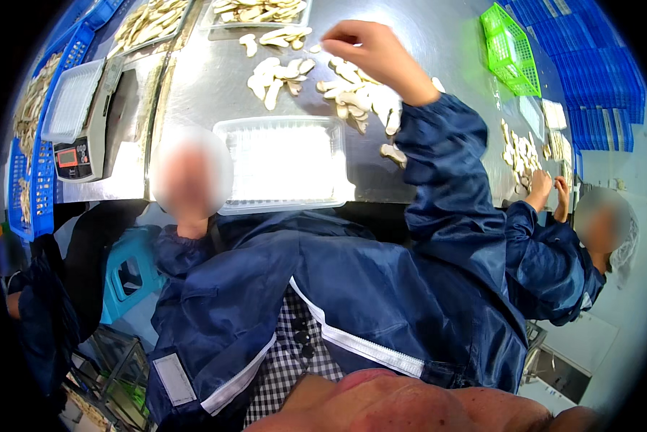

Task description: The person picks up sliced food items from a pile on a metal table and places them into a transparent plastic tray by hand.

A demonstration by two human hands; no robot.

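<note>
Over the metal table, my right hand (pixel 369 56) reaches away from me with its fingers curled. A small pale mushroom piece (pixel 315 48) is by the fingertips; whether they grip it I cannot tell. Below this hand lies a pile of mushroom slices (pixel 364 97), and a smaller pile (pixel 280 78) is to its left. A clear plastic tray (pixel 280 162) sits at the near table edge with no slices visible inside. My left hand (pixel 192 175) is at the tray's left side, blurred, so its fingers and any contact with the tray are hidden.
Filled trays (pixel 261 11) stand at the back. On the left, a digital scale (pixel 77 162) bears a plastic tray (pixel 75 100), beside blue crates (pixel 40 183). Green baskets (pixel 512 54) stand right. A co-worker's hands (pixel 540 189) are near more slices (pixel 521 154). A teal stool (pixel 118 302) is lower left.
</note>
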